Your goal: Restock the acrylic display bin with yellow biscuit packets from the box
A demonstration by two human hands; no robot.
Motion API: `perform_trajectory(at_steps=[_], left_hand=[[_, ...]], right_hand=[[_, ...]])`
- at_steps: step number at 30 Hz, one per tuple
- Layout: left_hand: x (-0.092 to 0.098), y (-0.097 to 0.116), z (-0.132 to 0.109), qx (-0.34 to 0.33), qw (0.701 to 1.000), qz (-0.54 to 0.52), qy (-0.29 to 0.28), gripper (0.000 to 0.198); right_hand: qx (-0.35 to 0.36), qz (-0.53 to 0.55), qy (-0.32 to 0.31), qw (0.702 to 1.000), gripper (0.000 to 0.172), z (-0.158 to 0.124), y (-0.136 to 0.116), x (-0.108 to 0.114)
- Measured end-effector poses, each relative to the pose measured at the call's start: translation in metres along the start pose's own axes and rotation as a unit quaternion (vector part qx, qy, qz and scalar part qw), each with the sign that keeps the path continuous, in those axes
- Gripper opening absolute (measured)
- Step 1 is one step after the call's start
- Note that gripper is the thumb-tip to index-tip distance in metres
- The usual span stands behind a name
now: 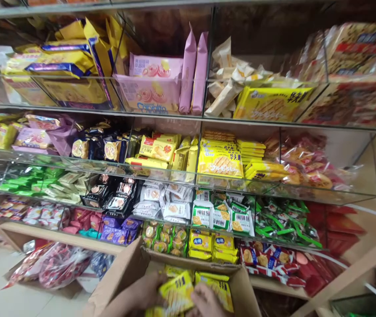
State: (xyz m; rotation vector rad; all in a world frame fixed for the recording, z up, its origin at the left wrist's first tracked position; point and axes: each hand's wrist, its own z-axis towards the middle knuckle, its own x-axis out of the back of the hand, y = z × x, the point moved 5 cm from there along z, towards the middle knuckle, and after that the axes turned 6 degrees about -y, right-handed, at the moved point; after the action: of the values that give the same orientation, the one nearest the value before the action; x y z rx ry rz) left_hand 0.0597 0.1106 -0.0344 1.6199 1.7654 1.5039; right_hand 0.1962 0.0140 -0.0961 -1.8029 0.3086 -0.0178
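A yellow waffle packet is held over an open cardboard box at the bottom of the view. My left hand, blurred, reaches in from the left and is closed on the packet's left side. At its right edge, my right hand pinches the same packet with thumb and fingers. Behind my right hand, another yellow packet of the same kind lies in the box. More yellow packets show beneath the hands, partly hidden by them.
Clear-fronted shelves of wrapped snacks rise ahead. Matching yellow waffle packets fill a middle bin. Just past the box are small yellow packets and green-and-white packets. Bagged goods sit low at left; a wooden shelf edge slants at right.
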Motion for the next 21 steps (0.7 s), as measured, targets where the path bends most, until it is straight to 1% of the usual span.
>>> perform_trajectory(at_steps=[1, 2, 4, 5, 7, 10, 12, 15, 16, 17, 19, 20, 21], left_hand=[[0.003, 0.012, -0.005, -0.013, 0.999, -0.028, 0.007, 0.037], [0.005, 0.022, -0.009, -0.025, 0.998, -0.059, 0.021, 0.036], [0.009, 0.037, -0.011, -0.042, 0.99, -0.117, 0.064, 0.035], [0.01, 0.043, -0.011, -0.047, 0.985, -0.14, 0.09, 0.035], [0.009, 0.055, -0.011, -0.056, 0.975, -0.175, 0.124, 0.034], [0.005, 0.073, -0.013, -0.087, 0.964, -0.202, 0.148, 0.031], [0.002, 0.082, -0.015, -0.11, 0.949, -0.244, 0.17, 0.032], [0.0, 0.085, -0.019, -0.132, 0.903, -0.35, 0.214, 0.034], [0.0, 0.086, -0.02, -0.14, 0.888, -0.379, 0.22, 0.035], [-0.001, 0.088, -0.021, -0.151, 0.879, -0.399, 0.214, 0.037], [-0.004, 0.095, -0.024, -0.172, 0.871, -0.425, 0.178, 0.045], [-0.005, 0.098, -0.026, -0.176, 0.87, -0.432, 0.16, 0.048], [-0.006, 0.1, -0.028, -0.175, 0.869, -0.438, 0.15, 0.049]], right_hand=[[-0.003, 0.038, -0.007, 0.999, 0.046, -0.007, -0.015, 0.002], [0.01, 0.052, -0.007, 0.999, 0.042, -0.013, -0.033, 0.005], [0.042, 0.086, 0.004, 0.995, 0.034, -0.024, -0.067, 0.014], [0.049, 0.106, 0.001, 0.993, 0.032, -0.027, -0.08, 0.018], [0.059, 0.13, 0.003, 0.99, 0.029, -0.031, -0.097, 0.023], [0.087, 0.113, 0.016, 0.99, 0.027, -0.036, -0.109, 0.026], [0.107, 0.102, 0.03, 0.989, 0.026, -0.039, -0.112, 0.027], [0.11, 0.127, 0.05, 0.985, 0.026, -0.042, -0.115, 0.028], [0.109, 0.137, 0.058, 0.983, 0.027, -0.043, -0.116, 0.028], [0.111, 0.145, 0.068, 0.981, 0.027, -0.044, -0.118, 0.029], [0.115, 0.134, 0.084, 0.981, 0.029, -0.047, -0.121, 0.03], [0.124, 0.105, 0.1, 0.982, 0.03, -0.049, -0.123, 0.031], [0.149, 0.053, 0.126, 0.979, 0.033, -0.051, -0.127, 0.033]])
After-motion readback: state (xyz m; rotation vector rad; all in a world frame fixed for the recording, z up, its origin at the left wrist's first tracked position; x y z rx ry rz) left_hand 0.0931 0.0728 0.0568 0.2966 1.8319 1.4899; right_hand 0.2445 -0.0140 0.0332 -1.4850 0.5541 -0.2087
